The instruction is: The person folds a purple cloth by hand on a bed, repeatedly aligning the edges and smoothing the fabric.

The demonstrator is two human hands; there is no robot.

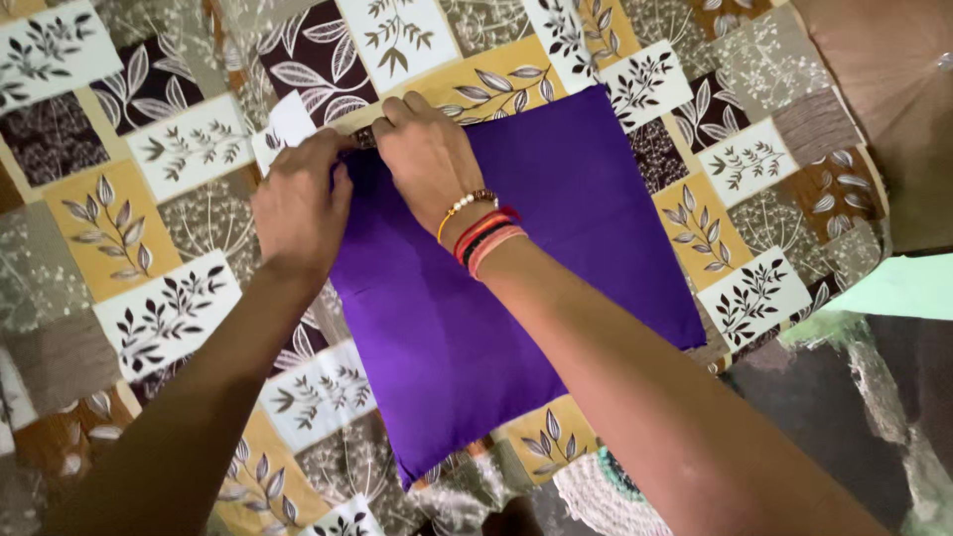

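A square purple cloth (556, 258), like a cushion cover, lies flat on a bed covered by a patchwork sheet with leaf prints (159, 228). My left hand (298, 203) grips the cloth's far left corner, fingers curled over its edge. Right beside it, my right hand (427, 159) presses down on the same corner with its fingertips at the edge. Several bead and thread bracelets (481, 233) circle my right wrist. Both forearms reach in from the bottom of the view.
The bed's edge runs along the right and bottom right. Beyond it lie a dark floor (814, 397), a round knitted mat (606, 496) and a pale green surface (908, 288). A brownish surface (893, 89) fills the top right.
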